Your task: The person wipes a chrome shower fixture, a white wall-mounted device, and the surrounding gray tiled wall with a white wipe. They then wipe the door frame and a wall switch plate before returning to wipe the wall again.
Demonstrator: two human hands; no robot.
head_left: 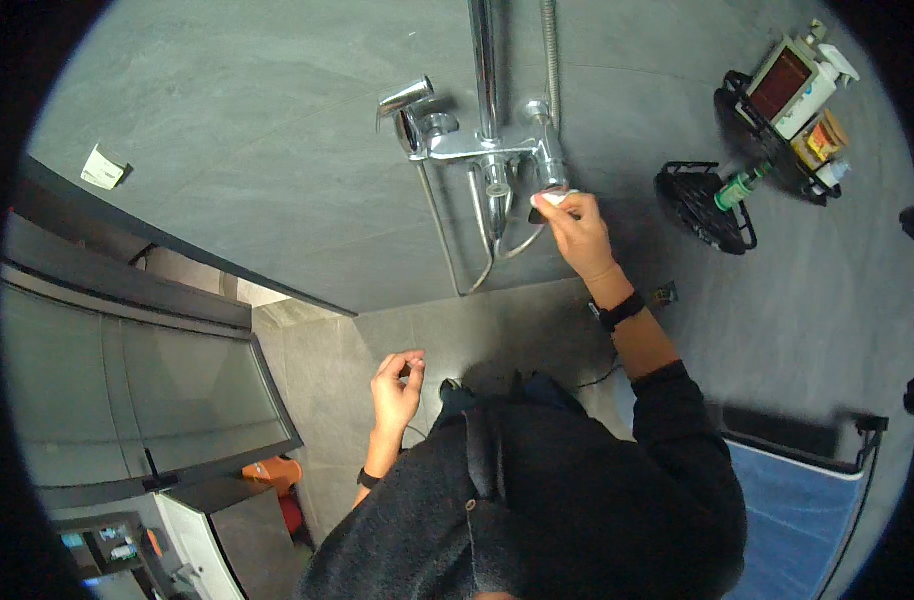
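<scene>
My right hand (580, 237) reaches up to the right end of a chrome shower mixer (467, 147). Its fingers are closed on a small white wipe (552, 198), pressed against or just below the mixer's end; a dark edge shows under it. Low on the left, away from the mixer, is my left hand (396, 392), its fingers curled to the thumb. Whether anything sits in that pinch is too small to tell. A chrome hand sprayer (409, 115) hangs in a holder at the mixer's left end, its thin hose (439, 225) looping beneath.
Black corner baskets (707, 205) on the right wall hold bottles, among them a green tube (739, 188). A blue towel (792, 510) hangs at the lower right. Glass panels (137, 385) stand at left, near an orange object (274, 472). A ribbed hose (551, 60) runs upward.
</scene>
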